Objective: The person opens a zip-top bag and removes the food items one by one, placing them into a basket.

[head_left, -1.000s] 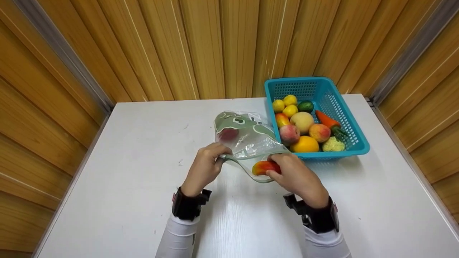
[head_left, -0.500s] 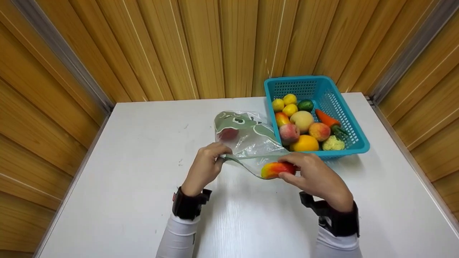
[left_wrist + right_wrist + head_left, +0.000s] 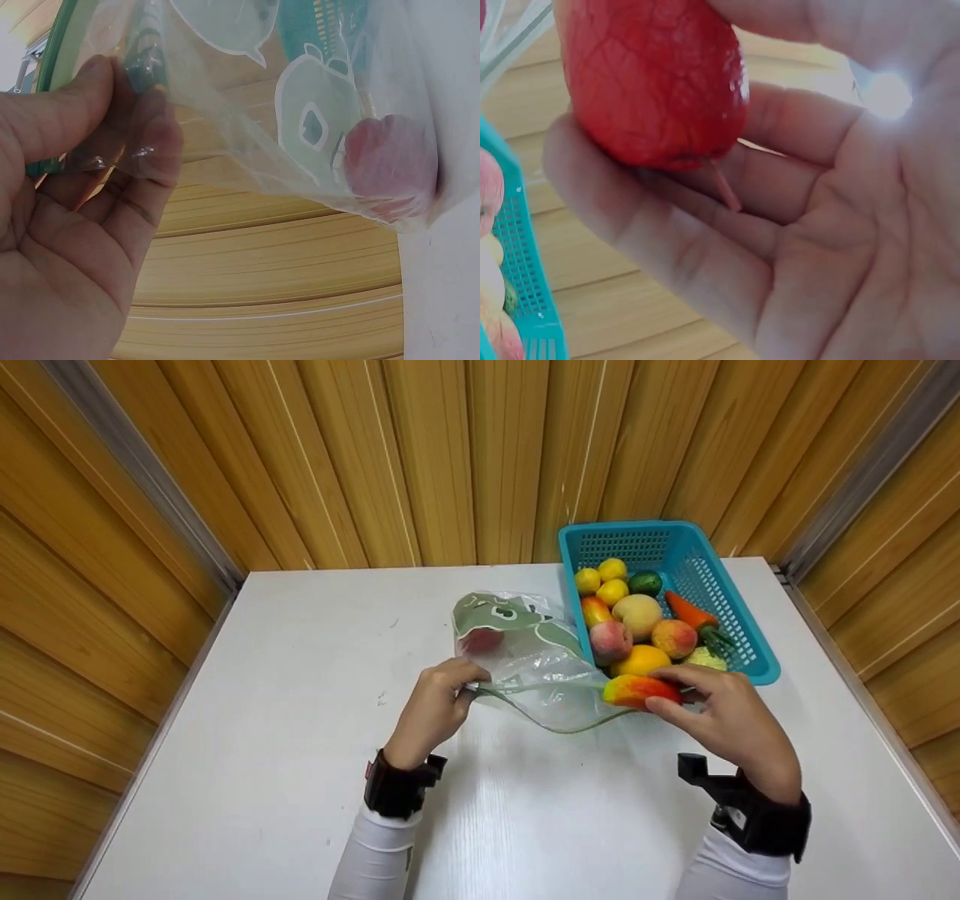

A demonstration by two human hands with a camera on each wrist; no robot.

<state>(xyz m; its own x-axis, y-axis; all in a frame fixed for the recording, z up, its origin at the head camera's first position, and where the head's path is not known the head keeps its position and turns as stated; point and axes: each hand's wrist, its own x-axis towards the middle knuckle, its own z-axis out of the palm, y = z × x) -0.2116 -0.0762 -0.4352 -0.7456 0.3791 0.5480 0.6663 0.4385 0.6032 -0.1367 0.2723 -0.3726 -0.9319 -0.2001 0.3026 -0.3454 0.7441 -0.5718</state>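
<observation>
My left hand [image 3: 433, 709] pinches the green-edged rim of a clear zip bag [image 3: 536, 664] between thumb and fingers. The bag lies on the white table with a green cartoon print, its mouth gaping toward me. Inside it, at the far left corner, is a round reddish-pink thing [image 3: 390, 165], blurred by the plastic. My right hand [image 3: 739, 720] holds a red-and-yellow mango [image 3: 641, 692] between thumb and fingers, at the bag mouth's right end by the basket's front edge. The mango's stem points into my palm in the right wrist view.
A blue plastic basket [image 3: 739, 607] stands at the back right, touching or very near the bag. It holds yellow lemons [image 3: 612, 570], peaches [image 3: 611, 640], an orange fruit [image 3: 641, 660], a carrot [image 3: 690, 610] and other produce. Wood-patterned panels [image 3: 435, 465] border the table.
My right hand has moved right and slightly away from me with the mango, from inside the bag's mouth to its right end near the basket. My left hand has stayed on the rim.
</observation>
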